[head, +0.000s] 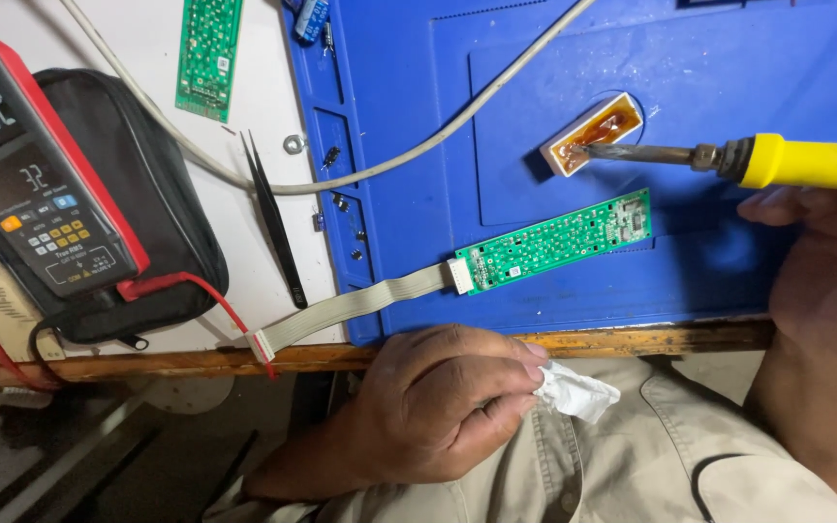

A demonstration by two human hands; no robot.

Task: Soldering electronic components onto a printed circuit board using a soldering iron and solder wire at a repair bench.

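Observation:
My right hand (pixel 816 271) grips a soldering iron by its yellow handle (pixel 811 162); the dark metal tip (pixel 632 152) dips into a small white tray of amber flux (pixel 593 131). My left hand (pixel 443 397) rests below the table edge, pinching a crumpled white tissue (pixel 578 392) between thumb and fingers. A long green circuit board (pixel 554 240) lies on the blue work mat (pixel 535 77), with a grey ribbon cable (pixel 351 308) plugged into its left end.
A red and black multimeter (pixel 36 174) lies on a black pouch (pixel 162 208) at left, with red leads. Black tweezers (pixel 273 218), a second green board (pixel 209 53), a grey cord (pixel 380 169) and small loose parts lie nearby. A wooden table edge (pixel 632 339) runs across.

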